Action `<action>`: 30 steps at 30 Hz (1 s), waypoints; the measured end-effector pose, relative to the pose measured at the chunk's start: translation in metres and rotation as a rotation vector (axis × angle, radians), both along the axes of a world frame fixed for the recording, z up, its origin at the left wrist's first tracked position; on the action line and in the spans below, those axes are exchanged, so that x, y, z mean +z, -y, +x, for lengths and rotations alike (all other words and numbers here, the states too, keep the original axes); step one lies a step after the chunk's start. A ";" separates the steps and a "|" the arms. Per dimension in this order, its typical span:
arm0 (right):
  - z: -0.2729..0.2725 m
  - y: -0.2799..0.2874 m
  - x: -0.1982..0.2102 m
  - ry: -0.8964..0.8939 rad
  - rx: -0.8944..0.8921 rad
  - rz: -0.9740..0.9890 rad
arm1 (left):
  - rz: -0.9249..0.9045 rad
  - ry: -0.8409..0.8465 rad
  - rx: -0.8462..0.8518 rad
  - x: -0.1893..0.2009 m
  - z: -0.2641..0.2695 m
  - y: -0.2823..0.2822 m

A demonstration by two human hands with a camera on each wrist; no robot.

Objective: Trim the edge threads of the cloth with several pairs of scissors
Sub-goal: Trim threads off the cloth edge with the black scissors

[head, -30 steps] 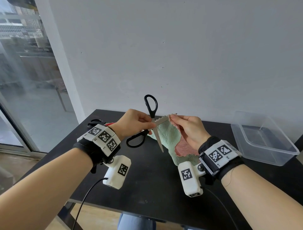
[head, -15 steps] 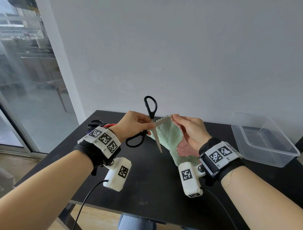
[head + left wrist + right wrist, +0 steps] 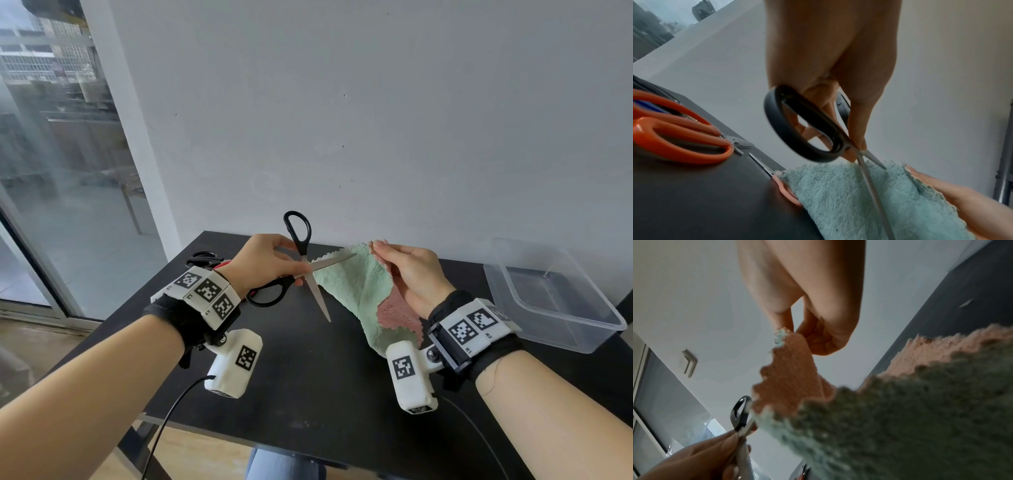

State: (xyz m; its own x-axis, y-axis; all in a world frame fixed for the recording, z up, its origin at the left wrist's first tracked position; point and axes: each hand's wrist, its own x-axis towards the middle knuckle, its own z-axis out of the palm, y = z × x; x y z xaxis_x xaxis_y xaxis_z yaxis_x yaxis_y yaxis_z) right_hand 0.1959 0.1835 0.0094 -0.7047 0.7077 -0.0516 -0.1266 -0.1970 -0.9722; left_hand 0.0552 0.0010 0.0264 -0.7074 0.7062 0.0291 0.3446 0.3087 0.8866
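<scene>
Trimming under way, far from finished. Near: black bench (image 3: 308,394). Right hand (image 3: 414,274) pinches the cloth's (image 3: 356,294) top corner, holding it above the bench; fluffy, mint one face, pink the other, edges scalloped and ragged. Left hand (image 3: 263,263) grips black-handled scissors (image 3: 301,270), steel blades spread wide at the top edge. Orange scissors (image 3: 680,136) lie unused, far left.

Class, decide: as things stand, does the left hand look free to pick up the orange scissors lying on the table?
Probably not yet. The left hand grips the black scissors, blades open at the cloth. The orange scissors lie uncovered close behind it.
</scene>
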 end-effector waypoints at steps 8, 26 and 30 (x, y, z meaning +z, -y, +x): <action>0.002 0.006 0.004 -0.030 -0.003 -0.029 | -0.027 -0.037 -0.041 0.006 0.006 0.005; 0.012 0.003 0.007 -0.020 -0.022 -0.014 | 0.031 0.156 -0.098 0.018 0.015 0.005; 0.012 0.003 0.006 -0.007 -0.010 -0.023 | -0.015 0.103 -0.100 0.018 0.015 0.005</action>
